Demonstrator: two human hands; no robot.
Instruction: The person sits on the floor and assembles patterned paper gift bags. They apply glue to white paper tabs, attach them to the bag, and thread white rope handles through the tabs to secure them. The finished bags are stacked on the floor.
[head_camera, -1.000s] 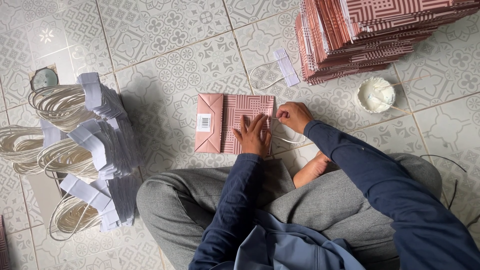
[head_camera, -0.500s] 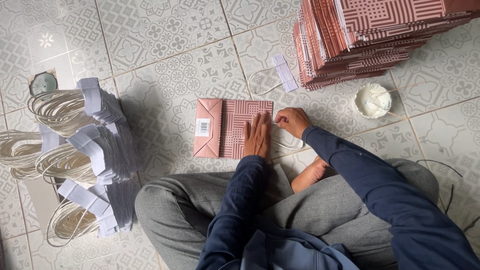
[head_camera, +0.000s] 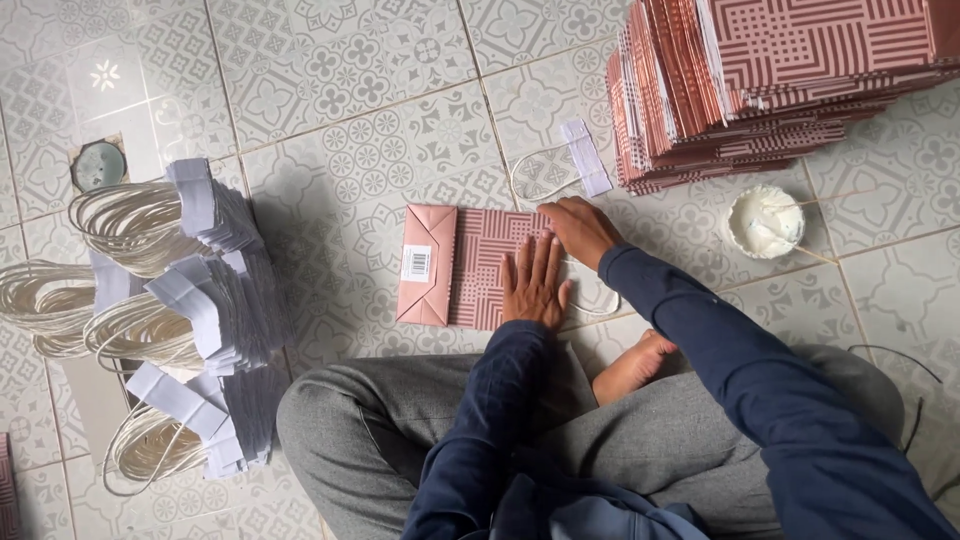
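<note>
Fingers (head_camera: 540, 262) flat on paper bag (head_camera: 470, 268), long axis left-right, base left.

View: a single head-worn camera; no second view shares the scene.
Position: above a person seated on the tiled floor (head_camera: 330, 90), over their grey-trousered knees.
Direction: steeply, almost straight, downward; the person's body fills the bottom edge, the floor runs out toward the top.
Nearness: close; both sleeves enter from below, the left hand (head_camera: 533, 283) and right hand (head_camera: 580, 230) meeting near the centre on the flat pink bag (head_camera: 465, 265).
Edges: the stack of pink bags (head_camera: 760, 90) is cut off at top right; the handle bundles (head_camera: 170, 310) sit left, possibly reaching beyond the frame.
</note>
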